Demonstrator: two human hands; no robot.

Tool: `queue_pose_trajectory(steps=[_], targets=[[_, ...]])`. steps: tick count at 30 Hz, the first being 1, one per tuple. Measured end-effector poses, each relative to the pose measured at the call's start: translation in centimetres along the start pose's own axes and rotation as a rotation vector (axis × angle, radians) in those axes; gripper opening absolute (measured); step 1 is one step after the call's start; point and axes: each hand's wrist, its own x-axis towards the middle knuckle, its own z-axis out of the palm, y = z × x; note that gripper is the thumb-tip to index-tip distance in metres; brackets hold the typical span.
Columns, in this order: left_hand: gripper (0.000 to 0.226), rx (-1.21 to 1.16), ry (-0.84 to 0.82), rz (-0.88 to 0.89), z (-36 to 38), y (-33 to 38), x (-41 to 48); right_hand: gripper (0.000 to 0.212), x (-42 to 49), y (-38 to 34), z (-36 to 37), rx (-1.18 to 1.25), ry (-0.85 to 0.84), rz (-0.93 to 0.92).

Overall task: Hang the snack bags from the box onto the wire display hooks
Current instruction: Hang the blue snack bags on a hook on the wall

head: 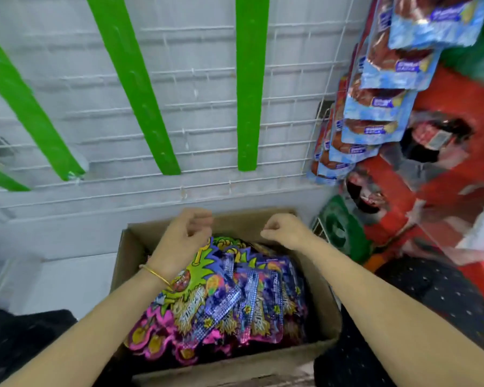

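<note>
While both arms reach over the cardboard box (323, 300), the left hand (185, 236) and right hand (284, 231) hover near its far edge, each grip curled into a loose fist on nothing. Snack bags (235, 297) fill the box, overlapping too much to count, most lying with their long axes running near to far. A gold bangle (154, 273) circles the left wrist. Beyond stands the white wire grid (201, 107), crossed by three full green strips (134, 85). Blue snack packets (375, 107) hang far right.
</note>
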Motion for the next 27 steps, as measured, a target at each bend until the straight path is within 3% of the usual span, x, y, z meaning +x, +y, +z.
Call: queue_pose_trajectory(steps=[7,14,20,23,27], targets=[[0.023,-0.115,0.055,-0.031,-2.5,-0.4,1.0,0.052,3.2,1.6,6.8,-0.241,-0.078,0.141],[0.023,-0.156,0.03,-0.071,-3.0,-0.5,1.4,0.038,4.2,2.4,7.8,-0.32,-0.006,0.164],[0.022,-0.161,0.014,-0.081,-2.6,-0.9,1.3,0.022,3.9,2.4,7.2,-0.535,0.054,0.056],[0.022,-0.175,0.017,-0.084,-2.8,-1.2,1.2,0.022,3.4,1.6,4.0,-0.461,0.16,-0.037],[0.024,-0.147,0.033,-0.024,-2.7,-1.0,1.3,0.027,1.8,-1.1,-1.5,-0.352,0.145,-0.204]])
